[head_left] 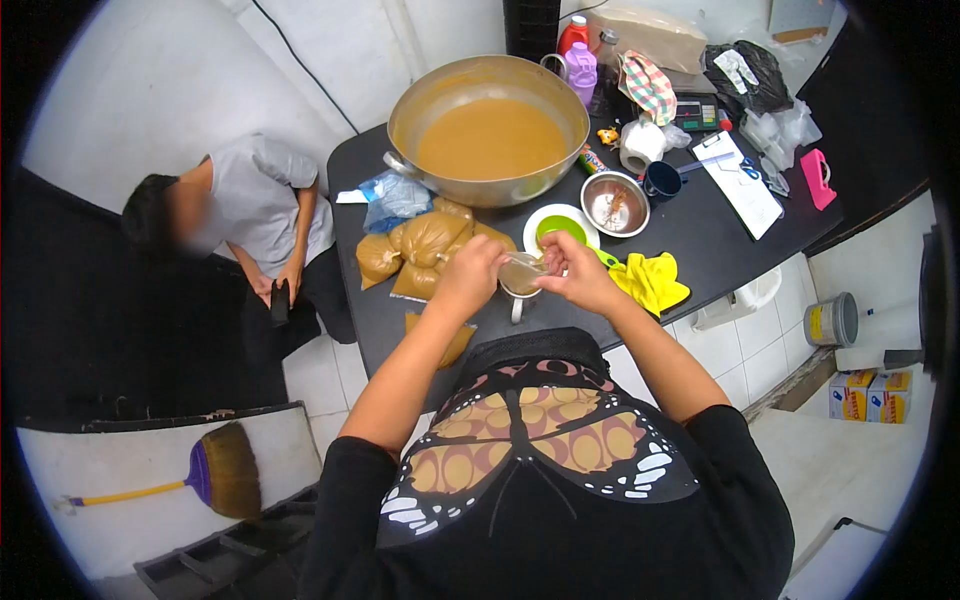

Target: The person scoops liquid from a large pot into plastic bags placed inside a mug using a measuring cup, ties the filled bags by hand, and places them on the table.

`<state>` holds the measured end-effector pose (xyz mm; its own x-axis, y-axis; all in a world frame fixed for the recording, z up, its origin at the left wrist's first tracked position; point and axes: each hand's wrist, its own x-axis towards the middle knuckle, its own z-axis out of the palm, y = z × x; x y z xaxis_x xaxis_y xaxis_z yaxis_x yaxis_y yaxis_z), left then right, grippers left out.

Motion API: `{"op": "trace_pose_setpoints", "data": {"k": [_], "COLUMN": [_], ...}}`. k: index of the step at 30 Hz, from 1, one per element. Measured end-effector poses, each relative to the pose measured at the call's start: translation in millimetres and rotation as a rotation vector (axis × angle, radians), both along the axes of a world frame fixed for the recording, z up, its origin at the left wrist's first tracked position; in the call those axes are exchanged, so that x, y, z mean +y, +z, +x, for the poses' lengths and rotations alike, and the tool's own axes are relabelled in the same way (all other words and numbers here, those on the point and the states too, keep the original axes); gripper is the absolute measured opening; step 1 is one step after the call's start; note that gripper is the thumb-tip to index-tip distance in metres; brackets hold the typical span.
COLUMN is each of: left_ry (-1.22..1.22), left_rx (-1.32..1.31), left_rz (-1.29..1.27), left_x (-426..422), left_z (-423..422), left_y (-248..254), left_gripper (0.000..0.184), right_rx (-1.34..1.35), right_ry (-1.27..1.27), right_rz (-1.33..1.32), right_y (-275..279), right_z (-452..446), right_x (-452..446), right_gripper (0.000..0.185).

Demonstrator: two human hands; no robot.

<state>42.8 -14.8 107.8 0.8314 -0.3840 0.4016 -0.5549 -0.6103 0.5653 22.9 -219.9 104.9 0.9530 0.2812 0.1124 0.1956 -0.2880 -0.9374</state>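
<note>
Plastic bag [521, 272] was pinched by both hands [473, 275] [582, 280] right over the mug [517, 307], probably so the flimsy film wouldn't flop; filled bags [428, 240] sat left of them, big pot [482, 191] beyond.

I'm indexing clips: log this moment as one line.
left hand: pinching clear bag | right hand: at same bag | mug: beneath bag | large pan: holds brown liquid

Repeated C letters on the black shirt [640, 545] (lettering on the yellow-and-white boxes [870, 397] too blurred)
</note>
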Motion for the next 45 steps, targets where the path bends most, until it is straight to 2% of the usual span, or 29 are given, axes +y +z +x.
{"op": "trace_pose_setpoints", "data": {"k": [1, 2, 5, 7, 10, 13, 14, 17, 23, 26, 36, 37, 39, 42, 45], "left_ry": [-0.009, -0.024, -0.078, -0.117, 0.113, 0.199, 0.177, 0.202, 0.117, 0.080, 0.108, 0.110, 0.110, 0.049, 0.067], "left_rx": [0.000, 0.004, 0.014, 0.020, 0.327, 0.675, 0.764, 0.803, 0.779, 0.734, 0.867, 0.792, 0.643, 0.692, 0.895], "left_rz": [-0.021, -0.047, -0.111, -0.134, -0.667, -0.292, -0.129, -0.181, -0.126, -0.139, -0.269, -0.242, -0.188, -0.114, -0.233], "left_x": [-3.3, -7.0, -13.2, -11.3, -10.8, 4.5, 6.4, -11.1, -15.4, -15.2, -19.2, -18.0, -15.7, -13.3, -12.1], "left_z": [1.4, 2.8, 6.9, 9.4, 0.2, -20.3, -30.2, -45.4, -32.9, -36.5, -29.1, -28.1, -27.4, -23.4, -29.7], "left_y": [1.0, 1.2, 0.4, -8.6, -30.6, -74.3, -81.2, -101.7, -101.1, -104.7, -102.9, -109.9, -121.8, -115.1, -89.4], "left_gripper": [0.007, 0.007, 0.010, 0.018, 0.048, 0.088, 0.110, 0.111, 0.098, 0.093, 0.088, 0.089, 0.090, 0.092, 0.099], "right_rx": [-0.014, -0.177, -0.342, -0.260, -0.159, -0.067, -0.036, -0.016, -0.013, 0.041, 0.059, 0.024, -0.048, -0.134, -0.137], "right_ry": [0.035, 0.002, -0.025, -0.068, -0.102, -0.100, -0.092, -0.074, -0.057, -0.084, -0.011, -0.005, 0.005, -0.032, 0.009], "right_rz": [-0.105, -0.152, -0.267, -0.281, -0.245, -0.208, -0.201, -0.106, -0.111, 0.058, 0.011, 0.023, 0.045, 0.045, 0.018], "right_y": [6.0, 1.9, -8.0, -14.8, -16.6, -16.2, -16.4, -25.5, -15.9, -21.3, 11.0, 14.4, 26.7, 62.6, 101.7], "right_z": [-0.6, 1.0, 13.1, 20.3, 26.3, 27.8, 29.1, 28.8, 28.6, 50.5, 23.0, 21.8, 19.0, 19.2, 20.5], "right_x": [5.1, 12.1, 25.1, 28.7, 28.9, 28.7, 29.2, 33.1, 27.0, 10.8, 12.7, 14.3, 18.5, 20.2, 21.0], "right_gripper": [0.037, 0.044, 0.031, 0.020, 0.011, 0.009, 0.009, 0.008, 0.005, 0.008, 0.010, 0.010, 0.010, 0.011, 0.006]}}
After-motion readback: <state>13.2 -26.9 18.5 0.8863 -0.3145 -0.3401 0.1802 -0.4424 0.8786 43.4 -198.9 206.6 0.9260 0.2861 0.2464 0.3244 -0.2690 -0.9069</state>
